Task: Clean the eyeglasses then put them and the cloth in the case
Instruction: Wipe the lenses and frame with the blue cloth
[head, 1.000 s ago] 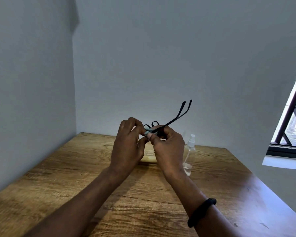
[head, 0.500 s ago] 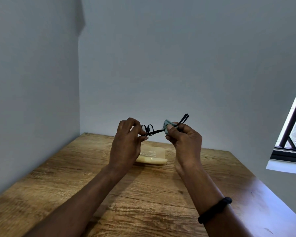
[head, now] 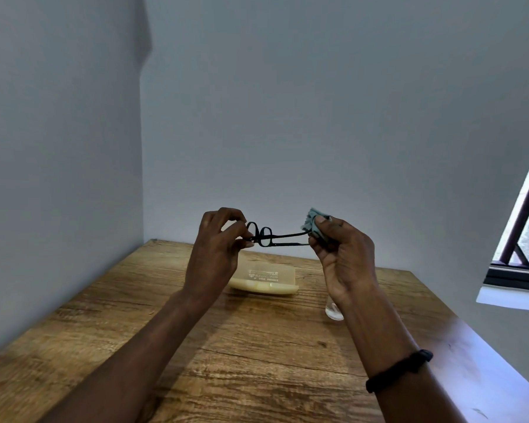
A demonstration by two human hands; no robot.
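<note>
We see left hand [head: 217, 254] pinching eyeglasses [head: 264, 236] at frame front, held above table [head: 257, 346]. Right hand [head: 342, 257] grips cloth [head: 312, 222] around temple ends. Case [head: 266, 280] on table below, shut.

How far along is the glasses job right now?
Done: nothing visibly finished. In hand: the left hand pinches the eyeglasses at the frame front; the right hand grips the cloth round their temple tips. Left: eyeglasses and cloth must go into the case, lying on the table.
</note>
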